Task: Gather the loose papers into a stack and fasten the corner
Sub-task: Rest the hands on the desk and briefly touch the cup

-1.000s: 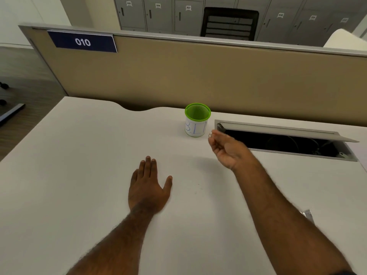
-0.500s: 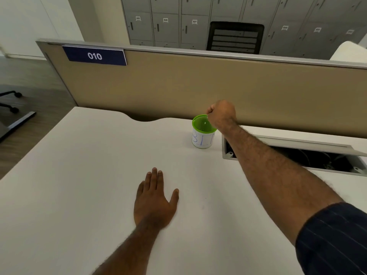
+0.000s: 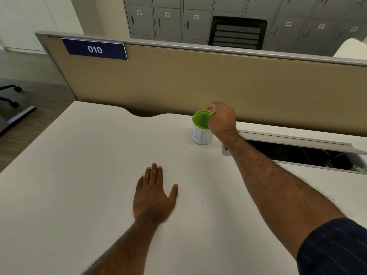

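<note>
My left hand (image 3: 154, 197) lies flat, palm down, on the white desk (image 3: 79, 175), holding nothing. I cannot make out any paper edges under or around it. My right hand (image 3: 221, 118) reaches out to the far side of the desk and hovers at the right rim of a green mesh cup (image 3: 200, 135) with a white label. Its fingers are curled shut over the cup's opening. Whether anything is pinched in them is hidden.
An open cable hatch (image 3: 297, 153) with a raised grey lid is set into the desk right of the cup. A tan divider (image 3: 198, 82) with a blue "010" sign (image 3: 95, 49) closes off the far edge. The desk's left edge drops to the floor, where a chair base (image 3: 10, 96) stands.
My right hand, pinching a small pale item a second ago, moved forward and up to the cup's rim and now hovers over it. The left hand stayed flat in place.
</note>
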The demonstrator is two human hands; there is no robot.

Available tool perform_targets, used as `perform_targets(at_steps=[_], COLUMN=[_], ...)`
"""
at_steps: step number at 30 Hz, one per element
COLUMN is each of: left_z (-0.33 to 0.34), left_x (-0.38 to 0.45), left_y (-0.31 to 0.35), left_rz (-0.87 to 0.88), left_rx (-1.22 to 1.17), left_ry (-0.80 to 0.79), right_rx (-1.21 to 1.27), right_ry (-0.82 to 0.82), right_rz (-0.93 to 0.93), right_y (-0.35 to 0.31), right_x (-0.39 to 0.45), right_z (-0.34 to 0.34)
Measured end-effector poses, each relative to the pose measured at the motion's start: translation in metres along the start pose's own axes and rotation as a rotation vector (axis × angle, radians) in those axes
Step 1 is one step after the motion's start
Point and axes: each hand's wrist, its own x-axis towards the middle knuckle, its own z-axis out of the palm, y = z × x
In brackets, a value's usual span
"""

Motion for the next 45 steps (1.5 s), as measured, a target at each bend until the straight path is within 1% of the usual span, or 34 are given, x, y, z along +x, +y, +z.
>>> perform_targets(at_steps=[2, 4, 5, 6, 7, 11, 13, 14, 16, 21, 23, 24, 25, 26, 28, 29, 30, 31, 35, 40, 41, 42, 44, 45], left_z=[0.000, 0.000, 0.000, -0.001, -0.001, -0.001, -0.001, -0.001, 0.000, 0.001, 0.000, 0.000, 0.000, -0.001, -0.001, -0.001, -0.001, -0.001, -0.001, 0.000, 0.000, -0.001, -0.001, 0.000], left_x=[0.000, -0.001, 0.000, 0.000, 0.000, 0.000, 0.000, 0.000, 0.001, 0.001, 0.001, 0.000, 0.000, 0.000, 0.000, 0.000, 0.000, 0.000, 0.001, 0.001, 0.001, 0.000, 0.000, 0.000], left_y=[0.000, 0.000, 0.000, 0.000, 0.000, 0.000, 0.001, 0.001, 0.001, 0.001, 0.001, 0.001, 0.002, 0.002, 0.002, 0.001, 0.001, 0.002, 0.002, 0.001, 0.001, 0.001, 0.001, 0.000], left_rz=[-0.002, -0.004, -0.004, -0.005, -0.006, -0.006, -0.006, -0.006, -0.008, -0.013, -0.014, -0.013, -0.012, -0.010, -0.009, -0.009, -0.008, -0.005, -0.005, -0.012, -0.012, -0.012, -0.012, -0.013], left_rx=[0.001, 0.003, 0.004, 0.003, 0.004, -0.004, 0.004, 0.007, 0.005, 0.008, 0.013, 0.016, 0.017, 0.017, 0.021, 0.023, 0.023, 0.024, 0.034, 0.042, 0.044, 0.046, 0.047, 0.048], left_ry=[0.002, 0.002, 0.002, 0.002, 0.002, 0.006, 0.009, 0.009, 0.011, 0.009, 0.004, 0.004, 0.007, 0.009, 0.006, 0.004, 0.004, 0.003, 0.004, 0.004, 0.006, 0.007, 0.007, 0.007], right_rx=[0.106, 0.154, 0.181, 0.231, 0.298, 0.663, 0.847, 0.905, 0.943, 0.813, 0.772, 0.787, 0.853, 0.966, 1.185, 1.233, 1.252, 1.250, 1.221, 1.106, 1.099, 1.119, 1.136, 1.030], right_ry=[0.146, 0.283, 0.295, 0.265, 0.198, -0.169, -0.347, -0.419, -0.541, -0.938, -1.044, -1.039, -0.965, -0.815, -0.434, -0.293, -0.216, -0.200, -0.334, -0.530, -0.532, -0.497, -0.325, -0.233], right_rz=[-0.057, -0.079, -0.056, 0.001, 0.094, 0.538, 0.693, 0.711, 0.666, 0.578, 0.578, 0.597, 0.641, 0.703, 0.806, 0.835, 0.858, 0.875, 0.904, 0.826, 0.814, 0.815, 0.809, 0.750], right_y=[-0.002, -0.003, -0.002, 0.001, 0.005, 0.021, 0.023, 0.024, 0.025, 0.030, 0.037, 0.041, 0.047, 0.053, 0.069, 0.077, 0.083, 0.086, 0.067, 0.038, 0.036, 0.035, 0.039, 0.043], right_x=[-0.013, -0.031, -0.040, -0.049, -0.057, -0.085, -0.096, -0.101, -0.108, -0.129, -0.134, -0.134, -0.133, -0.130, -0.121, -0.119, -0.119, -0.121, -0.145, -0.186, -0.191, -0.194, -0.198, -0.201], right_z=[0.003, 0.009, 0.013, 0.017, 0.022, 0.039, 0.040, 0.042, 0.044, 0.023, 0.008, 0.001, -0.004, -0.008, -0.014, -0.015, -0.016, -0.017, -0.006, 0.002, -0.001, -0.005, -0.017, -0.023])
